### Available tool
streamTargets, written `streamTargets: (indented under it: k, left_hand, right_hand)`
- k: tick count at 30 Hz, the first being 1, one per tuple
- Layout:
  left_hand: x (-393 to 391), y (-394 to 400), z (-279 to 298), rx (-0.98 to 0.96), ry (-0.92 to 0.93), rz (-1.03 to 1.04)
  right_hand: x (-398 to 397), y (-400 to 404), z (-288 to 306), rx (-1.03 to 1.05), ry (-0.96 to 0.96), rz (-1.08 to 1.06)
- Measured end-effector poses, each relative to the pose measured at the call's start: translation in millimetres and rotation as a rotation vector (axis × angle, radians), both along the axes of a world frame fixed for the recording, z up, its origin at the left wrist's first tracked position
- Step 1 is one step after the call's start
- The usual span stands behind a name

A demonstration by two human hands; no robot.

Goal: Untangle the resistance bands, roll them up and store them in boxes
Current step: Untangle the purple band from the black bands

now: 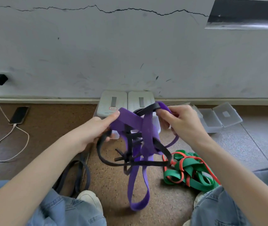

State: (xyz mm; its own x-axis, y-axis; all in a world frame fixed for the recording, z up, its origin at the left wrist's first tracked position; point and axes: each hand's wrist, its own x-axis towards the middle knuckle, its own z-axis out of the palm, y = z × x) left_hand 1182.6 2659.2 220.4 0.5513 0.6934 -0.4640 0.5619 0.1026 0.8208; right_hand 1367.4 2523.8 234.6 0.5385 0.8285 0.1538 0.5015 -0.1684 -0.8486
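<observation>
Head view: two lidded boxes [126, 101] are partly hidden behind the raised tangle, a green-and-red band pile [190, 170] lying nearby. Purple band [146, 132] and black band [146, 109] are gripped by left hand [97, 126] and right hand [182, 121], hanging between them.

Both bare forearms reach forward from the lower corners, converging at mid-height above the floor. The left hand [97, 129] is palm-inward, its thumb stretched forward on top and its fingers curled underneath in a grip. The right hand [181, 121] is raised slightly higher, back toward the camera, its fingers bent and pinching.
</observation>
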Motion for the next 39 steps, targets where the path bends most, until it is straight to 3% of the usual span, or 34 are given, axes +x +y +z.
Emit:
streamTargets:
  k: [2,3,4,7,9,13,17,20,22,25,30,34,37,39]
  left_hand:
    - [-4.9,6.8,-1.1,0.464,0.266,-0.058]
    - [-7.5,8.8,-1.8,0.611,0.337,-0.120]
    - [-7.5,8.2,-3.1,0.654,0.296,-0.201]
    - [9.3,-14.1,-5.3,0.575,-0.070,-0.431]
    - [22.9,-25.0,-10.4,0.553,-0.236,-0.438]
    - [27.8,-21.6,-5.1,0.393,-0.361,-0.251]
    - [22.2,-20.4,7.1,0.101,-0.537,-0.029]
    - [16.1,-18.0,19.0,-0.019,-0.570,0.104]
    - [12.3,-18.5,26.8,-0.079,-0.575,0.121]
    - [7.3,-17.0,33.9,-0.142,-0.590,0.069]
    - [8.7,-6.5,33.8,-0.175,-0.550,0.059]
    - [2.5,-7.1,19.2,-0.224,-0.373,-0.187]
    - [-2.8,1.4,12.9,-0.145,-0.423,-0.090]
    - [-3.3,-3.1,5.1,-0.117,-0.428,-0.138]
  right_hand:
    - [4.5,0.4,5.0,0.036,0.019,-0.025]
    - [6.0,0.8,6.7,0.044,0.028,-0.013]
    - [5.5,0.6,7.9,0.040,0.036,0.023]
    - [-5.6,0.8,7.9,0.037,0.168,0.216]
    - [-6.9,0.1,8.4,0.084,0.280,0.258]
    - [13.9,-3.6,11.9,0.080,0.244,0.035]
    - [17.7,-2.0,1.5,-0.141,0.141,0.083]
    - [4.3,-3.5,-1.4,-0.142,0.323,0.386]
    - [-5.8,-4.0,-5.7,-0.158,0.288,0.514]
    - [-15.9,0.8,-16.9,-0.083,0.097,0.431]
    - [-15.6,6.4,-11.2,0.119,0.446,0.225]
    - [-14.1,7.3,-8.5,0.169,0.630,0.093]
    - [-6.8,6.6,-3.6,0.235,0.774,0.043]
    - [-2.2,6.0,0.3,0.277,0.909,0.056]
